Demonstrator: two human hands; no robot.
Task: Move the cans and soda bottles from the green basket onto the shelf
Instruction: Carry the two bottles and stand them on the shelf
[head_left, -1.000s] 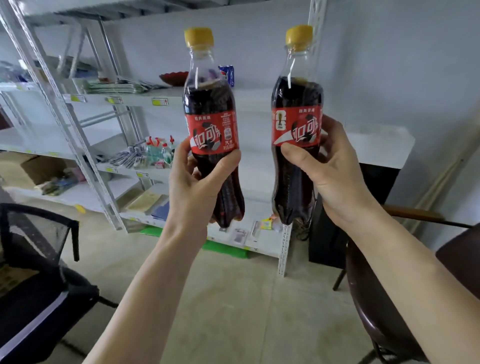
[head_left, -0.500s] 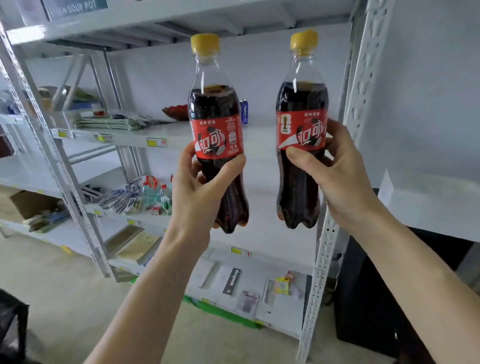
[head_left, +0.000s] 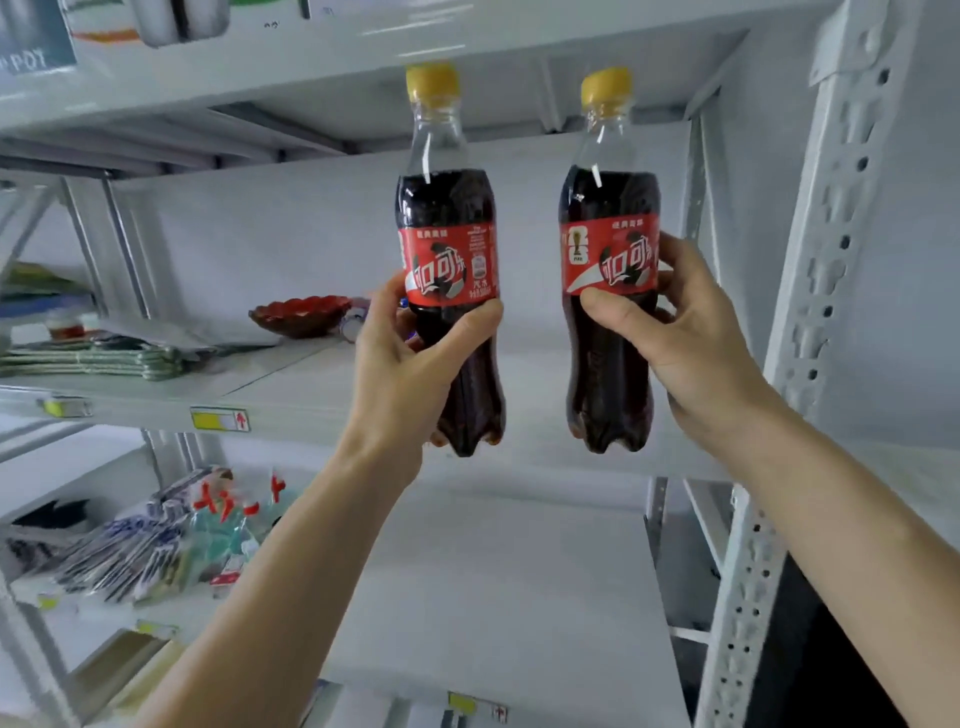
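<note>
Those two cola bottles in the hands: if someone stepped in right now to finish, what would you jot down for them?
Left hand: gripping the left bottle, upright, in the air.
Right hand: gripping the right bottle, upright, in the air.
Both bottles are raised in front of the middle shelf, whose right half is bare; a red dish sits further left.
Done: both bottles carried up to the shelf.
Left: set them down there. The basket is out of view, so check it for more cans and bottles.
</note>
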